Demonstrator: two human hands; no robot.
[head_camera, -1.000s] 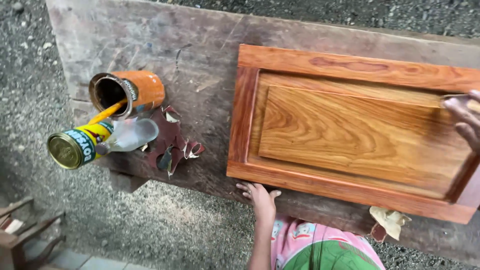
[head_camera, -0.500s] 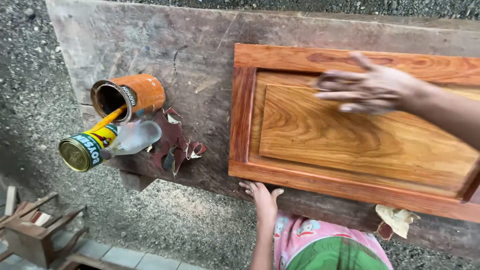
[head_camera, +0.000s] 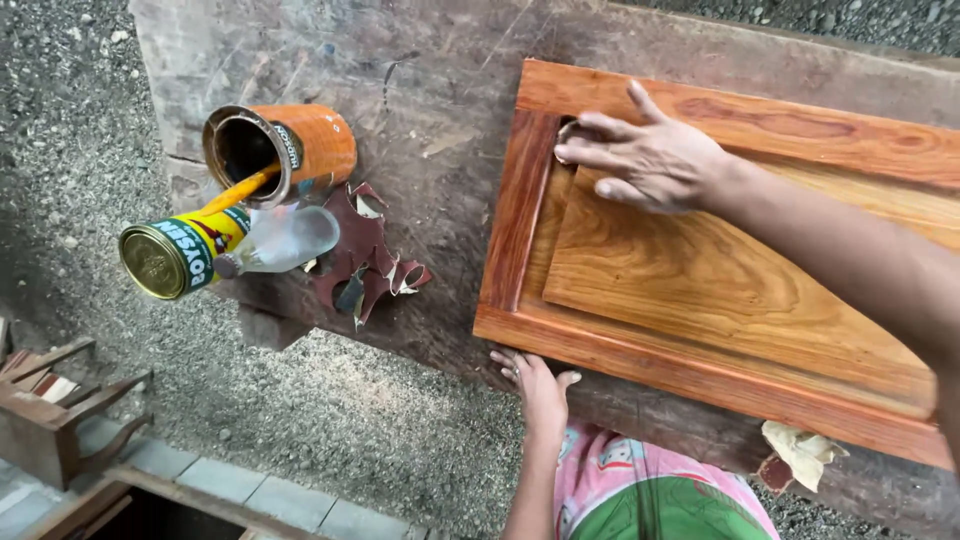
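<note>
The right hand (head_camera: 650, 155) reaches in from the right and lies flat on the wooden door panel (head_camera: 720, 270). Its fingers (head_camera: 600, 128) are stretched out and press a small scrap into the far left groove; it grips nothing tight. The left hand (head_camera: 535, 380) rests open on the near edge of the workbench (head_camera: 430, 120), just beside the panel. The panel is shiny orange-brown with wavy grain. It lies flat on the right part of the bench.
</note>
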